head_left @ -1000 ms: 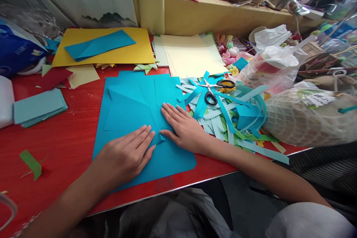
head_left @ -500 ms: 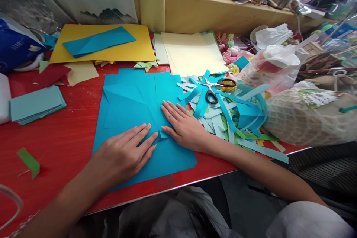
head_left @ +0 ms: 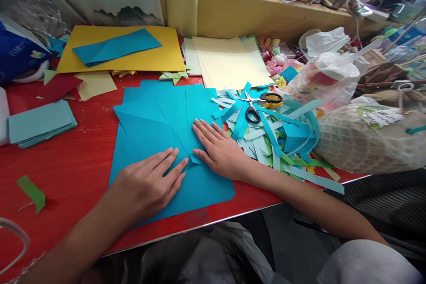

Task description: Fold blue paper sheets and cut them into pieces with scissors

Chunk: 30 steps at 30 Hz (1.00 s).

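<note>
Blue sheets of paper (head_left: 159, 102) lie on the red table in front of me, with a folded piece on top whose left corner lifts a little. My left hand (head_left: 149, 186) rests on the lower left of the paper, fingers stretched out. Flat on the paper's right part lies my right hand (head_left: 219, 148), fingers extended and thumb pointing left. A small folded flap (head_left: 195, 156) shows between the two hands, close to the right thumb. Scissors (head_left: 253, 105) with black handles lie partly open on paper strips (head_left: 262, 142) beyond my right hand.
Behind the blue paper are a yellow sheet (head_left: 123, 53) bearing a folded blue piece and cream sheets (head_left: 229, 60). Pale blue cards (head_left: 41, 122) and a green scrap (head_left: 31, 193) lie left. A netted bundle (head_left: 366, 140) and plastic bags crowd the right.
The folded blue piece's left corner now sticks out further left and higher. Both hands stay in nearly the same place.
</note>
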Available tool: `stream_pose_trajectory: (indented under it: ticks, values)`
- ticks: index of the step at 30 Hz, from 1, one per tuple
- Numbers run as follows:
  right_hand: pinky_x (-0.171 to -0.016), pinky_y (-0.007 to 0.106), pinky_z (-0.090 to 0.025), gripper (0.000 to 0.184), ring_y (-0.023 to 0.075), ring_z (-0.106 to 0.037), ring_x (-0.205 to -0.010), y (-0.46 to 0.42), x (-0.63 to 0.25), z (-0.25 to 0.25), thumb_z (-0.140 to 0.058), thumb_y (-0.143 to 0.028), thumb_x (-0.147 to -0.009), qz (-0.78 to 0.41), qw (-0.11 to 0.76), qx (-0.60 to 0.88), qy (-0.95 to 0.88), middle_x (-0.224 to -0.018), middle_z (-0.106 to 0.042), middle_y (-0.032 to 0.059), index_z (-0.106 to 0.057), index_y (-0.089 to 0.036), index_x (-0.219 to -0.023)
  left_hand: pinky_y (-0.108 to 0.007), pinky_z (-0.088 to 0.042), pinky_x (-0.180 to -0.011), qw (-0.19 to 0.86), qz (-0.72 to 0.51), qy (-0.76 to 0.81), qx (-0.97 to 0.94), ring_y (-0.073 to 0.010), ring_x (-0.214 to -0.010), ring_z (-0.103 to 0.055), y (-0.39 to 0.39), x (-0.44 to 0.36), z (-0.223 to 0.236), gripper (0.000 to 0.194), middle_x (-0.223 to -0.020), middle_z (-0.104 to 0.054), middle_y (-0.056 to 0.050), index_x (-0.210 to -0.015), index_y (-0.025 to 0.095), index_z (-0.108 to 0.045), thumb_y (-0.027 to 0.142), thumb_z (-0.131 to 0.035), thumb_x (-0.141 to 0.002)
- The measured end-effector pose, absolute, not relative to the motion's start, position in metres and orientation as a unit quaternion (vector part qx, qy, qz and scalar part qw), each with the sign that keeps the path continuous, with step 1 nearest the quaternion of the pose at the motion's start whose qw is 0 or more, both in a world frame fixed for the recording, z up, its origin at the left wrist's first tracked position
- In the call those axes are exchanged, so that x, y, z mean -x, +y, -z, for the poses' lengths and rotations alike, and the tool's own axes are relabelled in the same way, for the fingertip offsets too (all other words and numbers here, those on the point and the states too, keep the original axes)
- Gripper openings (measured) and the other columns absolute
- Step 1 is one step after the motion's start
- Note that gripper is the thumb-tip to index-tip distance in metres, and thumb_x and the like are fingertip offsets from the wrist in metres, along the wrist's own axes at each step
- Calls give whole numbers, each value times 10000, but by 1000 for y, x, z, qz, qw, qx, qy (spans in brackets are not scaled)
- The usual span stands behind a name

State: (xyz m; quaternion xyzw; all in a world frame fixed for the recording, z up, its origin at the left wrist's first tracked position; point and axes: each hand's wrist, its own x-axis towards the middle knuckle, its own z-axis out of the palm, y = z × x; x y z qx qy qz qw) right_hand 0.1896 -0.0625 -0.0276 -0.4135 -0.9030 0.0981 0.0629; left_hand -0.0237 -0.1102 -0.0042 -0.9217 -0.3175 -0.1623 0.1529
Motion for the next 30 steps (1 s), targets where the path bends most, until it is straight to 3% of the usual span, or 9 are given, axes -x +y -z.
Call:
stream_pose_trajectory:
  ticks: [30]
  values:
    - [-1181, 403, -94, 686, 204, -54, -1431, -64, -189, 27, -118, -521, -966, -85, 59, 426, -899, -1544, -119, 100, -184, -64, -1473, -385, -587, -674, 168, 143, -316, 923, -295, -897, -697, -113, 21, -2, 252, -1017, -719, -151, -990, 143, -728, 181, -506, -876]
